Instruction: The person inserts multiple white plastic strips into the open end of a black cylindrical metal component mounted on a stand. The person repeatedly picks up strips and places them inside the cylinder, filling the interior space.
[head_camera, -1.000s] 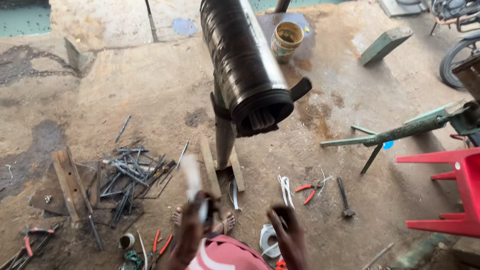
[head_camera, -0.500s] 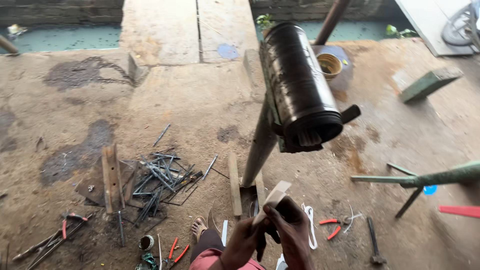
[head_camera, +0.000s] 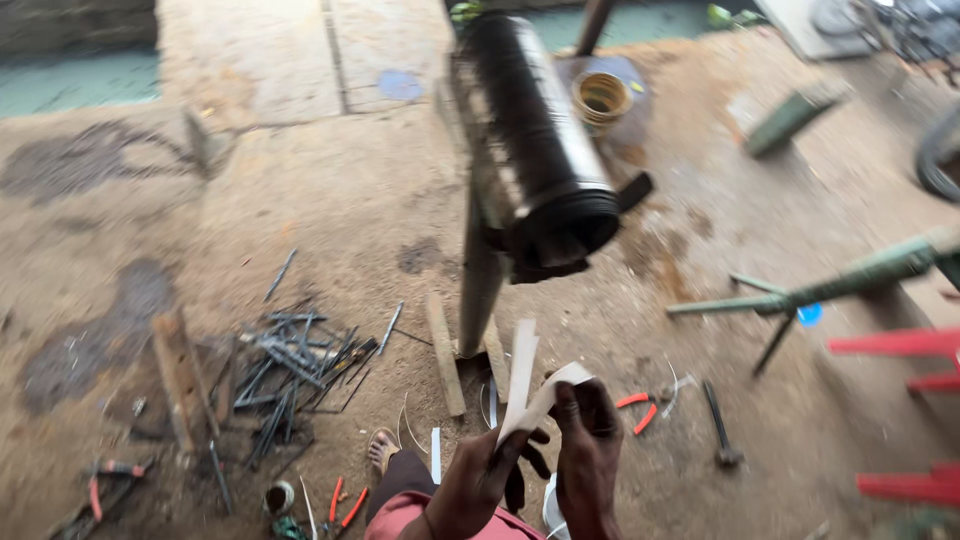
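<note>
Both my hands hold a bent white strip (head_camera: 527, 385) low in the head view. My left hand (head_camera: 478, 482) pinches its lower part, and my right hand (head_camera: 587, 450) grips the folded end on the right. Just beyond the strip stands a big black cylinder (head_camera: 540, 170) on a slanted post (head_camera: 480, 280), its open end facing me. The frame is blurred by motion.
A pile of thin metal rods (head_camera: 290, 365) lies on the dirt floor at left beside wooden slats (head_camera: 178, 375). Red-handled pliers (head_camera: 635, 408) and a hammer (head_camera: 718, 425) lie at right. A green metal stand (head_camera: 830, 285), a red plastic chair (head_camera: 910, 410) and a yellow bucket (head_camera: 600, 98) surround the post.
The view has swung and the strip now sits higher between my hands, bent over at its top. One second ago only my left hand held it.
</note>
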